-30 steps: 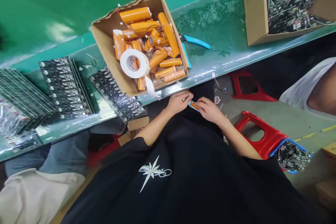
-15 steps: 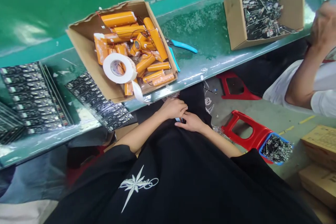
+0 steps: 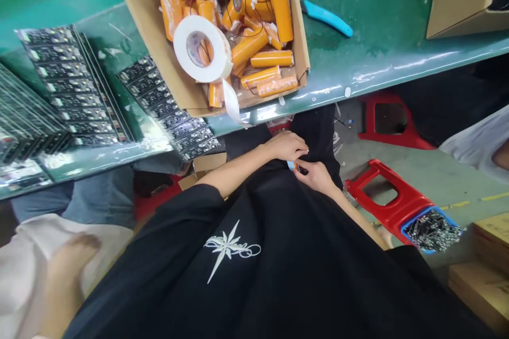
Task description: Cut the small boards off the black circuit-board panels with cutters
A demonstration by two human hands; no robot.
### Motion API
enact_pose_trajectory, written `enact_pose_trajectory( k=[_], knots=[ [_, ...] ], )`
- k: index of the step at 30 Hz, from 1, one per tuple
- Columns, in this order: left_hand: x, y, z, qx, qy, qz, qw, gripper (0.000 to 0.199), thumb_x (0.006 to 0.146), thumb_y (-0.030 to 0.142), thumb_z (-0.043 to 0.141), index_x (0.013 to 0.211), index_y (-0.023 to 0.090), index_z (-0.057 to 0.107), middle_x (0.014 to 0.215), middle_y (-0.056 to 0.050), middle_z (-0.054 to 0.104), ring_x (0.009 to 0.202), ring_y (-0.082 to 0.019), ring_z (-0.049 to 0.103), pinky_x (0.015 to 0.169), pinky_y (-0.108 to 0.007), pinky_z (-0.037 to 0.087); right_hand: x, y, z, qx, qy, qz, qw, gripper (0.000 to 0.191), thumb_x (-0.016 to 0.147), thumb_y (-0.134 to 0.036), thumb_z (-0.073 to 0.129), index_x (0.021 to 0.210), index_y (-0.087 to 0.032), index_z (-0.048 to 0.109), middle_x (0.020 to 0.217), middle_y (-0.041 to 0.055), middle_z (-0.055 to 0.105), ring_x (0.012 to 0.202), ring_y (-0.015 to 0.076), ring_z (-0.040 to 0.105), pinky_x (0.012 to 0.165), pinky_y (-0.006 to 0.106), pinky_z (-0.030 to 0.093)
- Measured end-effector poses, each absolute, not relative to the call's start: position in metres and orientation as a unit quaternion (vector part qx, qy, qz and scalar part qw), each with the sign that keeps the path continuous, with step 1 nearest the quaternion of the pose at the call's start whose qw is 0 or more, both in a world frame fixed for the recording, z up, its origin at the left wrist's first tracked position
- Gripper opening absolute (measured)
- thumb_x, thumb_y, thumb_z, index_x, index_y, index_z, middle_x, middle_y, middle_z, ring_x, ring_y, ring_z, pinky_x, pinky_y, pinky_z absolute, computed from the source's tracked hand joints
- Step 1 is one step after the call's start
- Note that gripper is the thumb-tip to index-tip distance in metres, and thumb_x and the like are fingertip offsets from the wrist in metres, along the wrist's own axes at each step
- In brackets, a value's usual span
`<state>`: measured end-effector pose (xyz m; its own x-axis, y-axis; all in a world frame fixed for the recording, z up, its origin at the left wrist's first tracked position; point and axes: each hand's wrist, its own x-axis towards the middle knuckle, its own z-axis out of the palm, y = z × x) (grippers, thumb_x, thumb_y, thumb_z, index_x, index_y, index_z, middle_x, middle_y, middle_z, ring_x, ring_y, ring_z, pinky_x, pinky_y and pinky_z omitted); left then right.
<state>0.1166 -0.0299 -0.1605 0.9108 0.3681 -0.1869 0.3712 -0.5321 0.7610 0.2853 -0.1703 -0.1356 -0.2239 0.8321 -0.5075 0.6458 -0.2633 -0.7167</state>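
Note:
My left hand (image 3: 287, 145) and my right hand (image 3: 318, 176) meet low in front of my black shirt, over my lap. Between them a small light-blue and orange piece (image 3: 293, 166) shows in part; its kind cannot be made out. The left fingers curl down over it from above. On its other side, my right thumb and forefinger close against it. Most of the piece is hidden by the fingers. On the bench just beyond, a cardboard box (image 3: 153, 32) holds several orange wrapped battery packs (image 3: 249, 46) and a roll of white tape (image 3: 217, 47) with a loose end hanging out.
Black circuit boards (image 3: 79, 85) lie left of the box. Blue-handled pliers (image 3: 328, 17) lie right of it, and another carton (image 3: 463, 0) stands farther along. Beside me, a red stool (image 3: 382, 196) carries a blue basket of small metal parts (image 3: 431, 230). Co-workers sit on both sides.
The view has shifted, so the box and bench appear higher and larger. My hands stay together over my lap around the piece. A co-worker's blurred hand has appeared at lower left.

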Motion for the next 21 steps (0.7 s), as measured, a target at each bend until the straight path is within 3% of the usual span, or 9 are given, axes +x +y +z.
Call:
enact_pose_trajectory(
  k=[2, 7, 14, 16, 18, 21],
  knots=[
    [0.116, -0.029, -0.163, 0.875, 0.207, 0.002, 0.438, 0.029, 0.102, 0.024, 0.058, 0.084, 0.024, 0.080, 0.084, -0.001, 0.080, 0.075, -0.017, 0.072, 0.061, -0.030, 0.038, 0.288, -0.175, -0.134, -0.625, -0.589, 0.502, 0.106, 0.035, 0.099, -0.041, 0.073, 0.128, -0.027, 0.084, 0.082, 0.0013, 0.082, 0.071, 0.0213, 0.078, 0.076, 0.029, 0.058],
    [0.104, -0.028, -0.178, 0.850, 0.247, 0.014, 0.465, 0.026, 0.101, 0.028, 0.062, 0.088, 0.023, 0.083, 0.089, -0.003, 0.082, 0.081, -0.018, 0.075, 0.068, -0.029, 0.045, 0.291, -0.198, -0.137, -0.653, -0.538, 0.508, 0.162, 0.039, 0.097, -0.042, 0.076, 0.133, -0.028, 0.082, 0.110, 0.0026, 0.086, 0.092, 0.0245, 0.084, 0.093, 0.036, 0.067],
    [0.084, -0.024, -0.192, 0.832, 0.305, 0.042, 0.461, 0.030, 0.102, 0.028, 0.059, 0.085, 0.022, 0.083, 0.086, -0.005, 0.081, 0.079, -0.017, 0.075, 0.072, -0.028, 0.048, 0.285, -0.203, -0.151, -0.739, -0.390, 0.461, 0.300, 0.039, 0.092, -0.058, 0.078, 0.105, -0.023, 0.088, 0.107, 0.0069, 0.087, 0.091, 0.0259, 0.084, 0.094, 0.038, 0.070],
    [0.075, -0.023, -0.189, 0.831, 0.309, 0.050, 0.460, 0.031, 0.103, 0.030, 0.058, 0.085, 0.021, 0.082, 0.086, -0.006, 0.081, 0.078, -0.017, 0.074, 0.072, -0.028, 0.049, 0.299, -0.193, -0.153, -0.757, -0.356, 0.424, 0.346, 0.045, 0.097, -0.059, 0.073, 0.113, -0.019, 0.086, 0.112, 0.0101, 0.086, 0.099, 0.0280, 0.083, 0.099, 0.044, 0.068],
    [0.067, -0.022, -0.184, 0.830, 0.310, 0.070, 0.458, 0.033, 0.104, 0.033, 0.058, 0.085, 0.021, 0.082, 0.085, -0.006, 0.080, 0.076, -0.017, 0.074, 0.070, -0.028, 0.048, 0.321, -0.182, -0.150, -0.768, -0.305, 0.332, 0.455, 0.049, 0.101, -0.057, 0.071, 0.127, -0.017, 0.081, 0.116, 0.0118, 0.084, 0.105, 0.0294, 0.083, 0.101, 0.050, 0.068],
    [0.061, -0.019, -0.167, 0.811, 0.326, 0.134, 0.467, 0.038, 0.105, 0.037, 0.056, 0.081, 0.020, 0.081, 0.081, -0.007, 0.079, 0.073, -0.017, 0.074, 0.069, -0.028, 0.050, 0.348, -0.173, -0.130, -0.733, -0.296, 0.232, 0.567, 0.054, 0.099, -0.048, 0.081, 0.143, -0.020, 0.072, 0.114, 0.0102, 0.084, 0.104, 0.0290, 0.084, 0.098, 0.052, 0.070]
  ],
)
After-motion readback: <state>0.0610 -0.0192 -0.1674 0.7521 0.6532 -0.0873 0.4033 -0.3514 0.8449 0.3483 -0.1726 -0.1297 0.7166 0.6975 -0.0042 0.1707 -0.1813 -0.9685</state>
